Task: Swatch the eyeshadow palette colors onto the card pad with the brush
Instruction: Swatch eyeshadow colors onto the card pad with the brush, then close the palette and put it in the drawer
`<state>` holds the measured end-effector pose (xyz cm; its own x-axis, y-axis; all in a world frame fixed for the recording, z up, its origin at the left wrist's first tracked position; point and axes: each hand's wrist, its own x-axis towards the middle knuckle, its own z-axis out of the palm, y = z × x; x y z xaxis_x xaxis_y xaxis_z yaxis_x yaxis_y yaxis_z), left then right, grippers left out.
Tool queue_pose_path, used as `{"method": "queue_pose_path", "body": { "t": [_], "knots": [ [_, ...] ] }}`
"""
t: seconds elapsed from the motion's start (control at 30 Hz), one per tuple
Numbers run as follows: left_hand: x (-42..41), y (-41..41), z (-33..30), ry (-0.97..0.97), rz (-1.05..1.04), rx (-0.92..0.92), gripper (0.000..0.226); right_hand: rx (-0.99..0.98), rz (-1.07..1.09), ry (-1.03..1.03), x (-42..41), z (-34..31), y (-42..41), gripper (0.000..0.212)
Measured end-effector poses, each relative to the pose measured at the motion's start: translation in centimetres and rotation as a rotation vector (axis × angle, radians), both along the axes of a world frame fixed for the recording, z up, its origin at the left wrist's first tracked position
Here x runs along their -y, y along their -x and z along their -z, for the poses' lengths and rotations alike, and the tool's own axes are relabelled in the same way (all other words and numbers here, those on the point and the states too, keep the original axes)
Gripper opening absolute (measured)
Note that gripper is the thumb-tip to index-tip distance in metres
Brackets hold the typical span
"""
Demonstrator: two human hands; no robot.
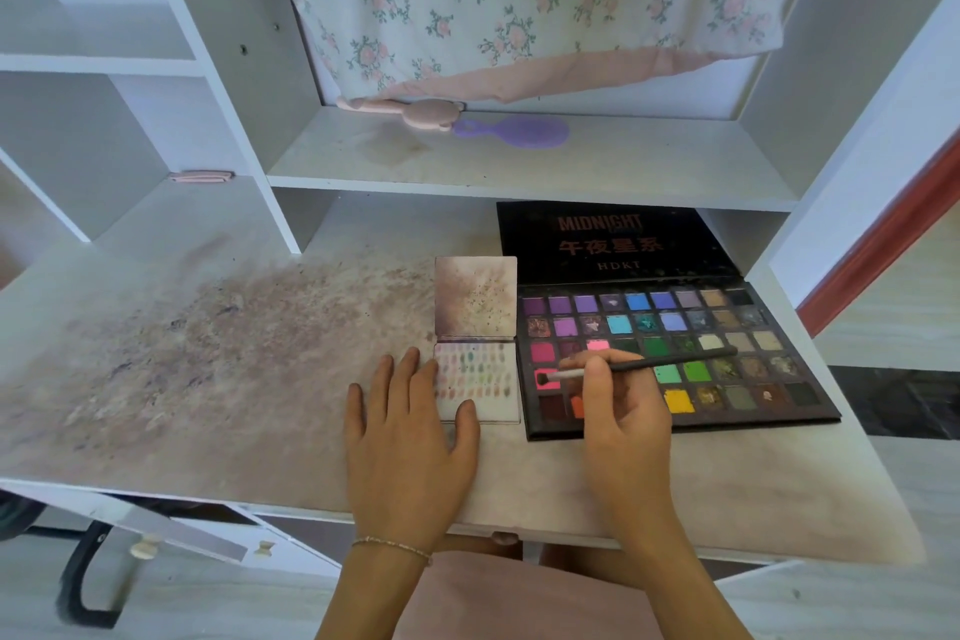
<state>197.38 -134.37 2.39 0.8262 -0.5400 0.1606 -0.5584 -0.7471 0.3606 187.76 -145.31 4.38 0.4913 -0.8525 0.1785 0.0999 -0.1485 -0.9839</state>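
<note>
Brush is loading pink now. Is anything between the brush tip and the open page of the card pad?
Nothing visible blocks it. The brush tip sits on a pink pan at the left edge of the palette, right beside the card pad. The left hand lies at the pad's left edge, thumb over its lower-left corner only.

Open eyeshadow palette [675, 353] beside swatched card pad [478, 379], brush [639, 365] tip on pink pan.

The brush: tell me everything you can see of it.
The thin makeup brush with a black handle and pale metal ferrule lies nearly level over the open black eyeshadow palette. Its dark tip rests on a pink pan at the palette's left edge. The right hand pinches it near the ferrule with curled fingers; the handle end points right.
</note>
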Motion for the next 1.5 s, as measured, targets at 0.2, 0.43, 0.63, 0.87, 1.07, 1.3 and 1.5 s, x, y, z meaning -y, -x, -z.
{"method": "queue_pose_path", "body": {
  "t": [0.2, 0.43, 0.63, 0.87, 1.07, 1.3, 1.5],
  "knots": [
    [-0.3, -2.2, -0.9, 0.214, -0.029, -0.125, 0.041, -0.039, -0.053, -0.019, 0.6, -0.5, 0.1, 0.021],
    [4.2, -7.7, -3.7, 0.488, 0.028, -0.454, 0.045, -0.196, -0.052, 0.019, 1.2, -0.8, -0.4, 0.023],
    [5.2, -7.7, -5.5, 0.6, 0.177, -0.403, 0.021, -0.234, -0.027, -0.006, 2.0, -1.2, -0.5, 0.027],
    [0.9, -5.3, -3.6, 0.117, 0.568, -0.063, 0.026, -0.341, -0.069, 0.043, 3.8, -1.5, -0.7, 0.027],
    [-1.0, -5.8, -1.5, -0.033, 0.514, 0.071, 0.039, -0.529, -0.229, 0.278, 3.8, -2.0, -3.3, 0.013],
    [-1.6, -11.5, -0.9, -0.038, 0.377, 0.033, 0.038, -0.686, -0.348, 0.445, 2.3, -1.8, -9.9, 0.036],
    [-1.5, -15.2, -0.8, 0.006, 0.313, 0.02, 0.037, -0.765, -0.338, 0.532, 1.4, -1.3, -14.7, 0.024]
  ]
}}
